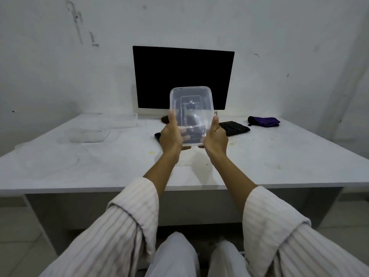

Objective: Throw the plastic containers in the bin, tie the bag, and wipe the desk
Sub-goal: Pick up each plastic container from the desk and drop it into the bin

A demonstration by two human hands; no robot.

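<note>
Starting at the far left of the white desk (259,156), several more clear plastic pieces lie flat: a shallow container (89,134) near the middle left, another tray or lid (121,119) behind it toward the wall, and a faint round shape (22,146) at the left edge that is too washed out to name. They nearly vanish against the white top, so their count is uncertain.

Moving to the centre, the left hand (170,136) grips the left long side of a clear rectangular container (190,114), thumb up along the wall and fingers curled under the base. The right hand (215,136) clasps the opposite long side the same way. The container is lifted clear of the desk, in front of the dark monitor (182,76), tilted with its open side toward the camera and its long axis running away from the person. Both hands sit at its near end, equally close, so either could carry it off alone.

A black keyboard (233,127) lies on the desk behind the hands, partly hidden by them. Further right rests a purple cloth (263,121), probably the wiper.

No bin or bag shows anywhere; it lies out of view, so which way the container must travel cannot be told.
</note>
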